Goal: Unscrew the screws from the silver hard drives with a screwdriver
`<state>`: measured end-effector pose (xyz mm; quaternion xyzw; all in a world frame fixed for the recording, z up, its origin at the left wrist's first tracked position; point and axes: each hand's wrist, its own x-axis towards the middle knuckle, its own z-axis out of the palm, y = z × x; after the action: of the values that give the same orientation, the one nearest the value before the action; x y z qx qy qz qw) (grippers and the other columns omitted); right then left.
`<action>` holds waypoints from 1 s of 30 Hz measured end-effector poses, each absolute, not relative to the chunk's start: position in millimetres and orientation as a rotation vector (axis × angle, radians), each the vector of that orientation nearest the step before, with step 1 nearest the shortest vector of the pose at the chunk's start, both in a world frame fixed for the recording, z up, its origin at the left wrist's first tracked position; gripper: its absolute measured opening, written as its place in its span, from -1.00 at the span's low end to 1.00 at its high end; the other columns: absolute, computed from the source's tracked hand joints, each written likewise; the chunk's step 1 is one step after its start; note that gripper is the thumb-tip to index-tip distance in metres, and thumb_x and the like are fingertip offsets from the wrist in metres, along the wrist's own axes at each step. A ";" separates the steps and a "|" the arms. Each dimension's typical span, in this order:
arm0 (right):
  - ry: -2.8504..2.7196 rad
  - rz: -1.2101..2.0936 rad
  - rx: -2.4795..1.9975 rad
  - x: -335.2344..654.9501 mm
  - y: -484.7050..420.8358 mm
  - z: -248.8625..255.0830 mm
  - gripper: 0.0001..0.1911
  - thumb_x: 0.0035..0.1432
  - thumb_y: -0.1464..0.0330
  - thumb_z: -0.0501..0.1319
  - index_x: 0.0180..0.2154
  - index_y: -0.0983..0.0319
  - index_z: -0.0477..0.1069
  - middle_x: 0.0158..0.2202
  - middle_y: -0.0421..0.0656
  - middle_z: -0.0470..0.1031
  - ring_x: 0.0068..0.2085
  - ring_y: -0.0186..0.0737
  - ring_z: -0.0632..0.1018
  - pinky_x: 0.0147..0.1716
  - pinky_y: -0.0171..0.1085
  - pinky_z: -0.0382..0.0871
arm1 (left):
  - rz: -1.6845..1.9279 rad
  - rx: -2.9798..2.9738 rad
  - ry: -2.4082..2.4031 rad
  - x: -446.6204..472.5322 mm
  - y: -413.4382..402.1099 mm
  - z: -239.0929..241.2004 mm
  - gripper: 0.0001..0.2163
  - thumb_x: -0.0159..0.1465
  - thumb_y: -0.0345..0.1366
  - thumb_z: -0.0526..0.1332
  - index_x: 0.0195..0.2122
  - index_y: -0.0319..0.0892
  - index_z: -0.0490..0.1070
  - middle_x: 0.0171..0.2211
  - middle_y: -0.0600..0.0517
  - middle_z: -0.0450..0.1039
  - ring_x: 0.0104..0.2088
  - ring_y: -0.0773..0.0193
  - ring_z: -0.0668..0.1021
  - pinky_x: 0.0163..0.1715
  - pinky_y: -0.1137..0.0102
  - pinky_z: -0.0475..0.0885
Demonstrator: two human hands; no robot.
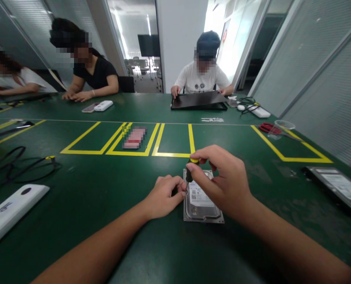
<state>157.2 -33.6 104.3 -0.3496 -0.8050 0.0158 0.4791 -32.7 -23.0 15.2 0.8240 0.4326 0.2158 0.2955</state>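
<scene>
A silver hard drive (pixel 204 199) lies flat on the green table in front of me, its white label facing up. My right hand (pixel 222 173) pinches a small screwdriver (pixel 188 173) with a dark handle and a yellow cap, held nearly upright. The tool's tip meets the drive near its left edge. My left hand (pixel 167 195) rests at that same edge, thumb and forefinger closed together around the tip. Whether those fingers grip the shaft, a screw or the drive's rim is hidden.
Another hard drive (pixel 338 187) sits at the right. A white power bank (pixel 14 213) and a black cable (pixel 21 165) are at the left. Yellow tape (pixel 172 154) outlines areas, one with a blurred pink item (pixel 134 138). Across the table a person (pixel 205 71) handles a dark panel (pixel 199 101).
</scene>
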 end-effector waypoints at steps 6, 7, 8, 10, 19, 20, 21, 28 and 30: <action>-1.958 0.109 -0.843 156.7 -32.9 105.0 -0.95 0.19 0.46 0.24 -0.27 0.31 0.45 -0.28 -0.13 0.47 -0.21 -0.28 0.48 -0.21 -0.27 0.36 | 0.595 2.212 1.138 -32.7 -21.2 12.4 -0.91 0.32 -0.23 0.17 -0.27 -0.11 0.38 -0.34 0.13 0.44 -0.26 0.20 0.43 -0.16 0.28 0.18; -1.955 0.112 -0.846 156.6 -32.4 105.5 -0.95 0.19 0.43 0.26 -0.28 0.31 0.46 -0.28 -0.13 0.46 -0.22 -0.29 0.47 -0.23 -0.28 0.36 | 0.597 2.216 1.130 -32.7 -21.1 12.3 -0.91 0.32 -0.24 0.17 -0.27 -0.11 0.38 -0.33 0.13 0.45 -0.25 0.20 0.43 -0.16 0.28 0.18; -1.951 0.110 -0.852 156.6 -32.0 106.0 -0.93 0.19 0.41 0.28 -0.29 0.30 0.46 -0.30 -0.14 0.44 -0.24 -0.30 0.46 -0.25 -0.29 0.35 | 0.598 2.217 1.128 -32.6 -21.1 12.5 -0.91 0.32 -0.24 0.17 -0.28 -0.11 0.37 -0.32 0.13 0.46 -0.24 0.19 0.44 -0.15 0.28 0.18; -1.948 0.093 -0.864 157.1 -31.7 106.9 -0.92 0.18 0.40 0.30 -0.31 0.30 0.46 -0.33 -0.15 0.43 -0.27 -0.32 0.45 -0.29 -0.31 0.34 | 0.591 2.209 1.138 -32.6 -21.3 13.6 -0.91 0.31 -0.24 0.17 -0.29 -0.11 0.37 -0.31 0.14 0.47 -0.23 0.19 0.44 -0.14 0.28 0.18; -1.986 0.078 -0.815 159.0 -33.3 105.9 -0.92 0.19 0.47 0.24 -0.23 0.32 0.45 -0.28 -0.14 0.51 -0.21 -0.27 0.49 -0.18 -0.25 0.36 | 0.577 2.214 1.156 -32.3 -21.5 13.2 -0.88 0.32 -0.20 0.17 -0.27 -0.13 0.39 -0.33 0.11 0.45 -0.25 0.19 0.44 -0.16 0.28 0.20; -1.986 0.097 -0.814 158.6 -33.0 106.0 -0.92 0.19 0.46 0.24 -0.23 0.32 0.46 -0.26 -0.13 0.51 -0.20 -0.26 0.49 -0.17 -0.24 0.36 | 0.584 2.219 1.152 -32.4 -21.3 12.3 -0.88 0.33 -0.20 0.17 -0.25 -0.12 0.39 -0.31 0.11 0.46 -0.25 0.19 0.44 -0.16 0.28 0.21; -1.984 0.116 -0.819 158.2 -32.7 106.3 -0.92 0.19 0.45 0.25 -0.24 0.32 0.46 -0.26 -0.12 0.50 -0.19 -0.26 0.48 -0.17 -0.24 0.37 | 0.590 2.222 1.150 -32.5 -21.1 11.3 -0.88 0.33 -0.20 0.16 -0.24 -0.12 0.39 -0.28 0.10 0.47 -0.24 0.18 0.44 -0.16 0.28 0.21; -1.973 0.106 -0.852 158.6 -33.1 107.5 -0.93 0.20 0.40 0.29 -0.29 0.30 0.49 -0.33 -0.14 0.45 -0.26 -0.29 0.45 -0.27 -0.28 0.34 | 0.609 2.223 1.142 -32.5 -21.0 8.9 -0.88 0.33 -0.20 0.18 -0.25 -0.12 0.39 -0.31 0.11 0.47 -0.26 0.20 0.44 -0.16 0.28 0.22; -1.976 0.080 -0.849 159.0 -33.5 107.1 -0.94 0.20 0.42 0.28 -0.28 0.31 0.48 -0.33 -0.15 0.47 -0.26 -0.29 0.46 -0.25 -0.27 0.34 | 0.605 2.224 1.140 -32.4 -21.4 10.1 -0.88 0.33 -0.20 0.17 -0.25 -0.12 0.40 -0.30 0.11 0.48 -0.24 0.18 0.45 -0.15 0.28 0.22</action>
<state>159.0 -33.5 107.1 -0.3472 -0.8080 0.0327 0.4749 -32.4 -21.4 10.1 0.8301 0.4253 0.2256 0.2812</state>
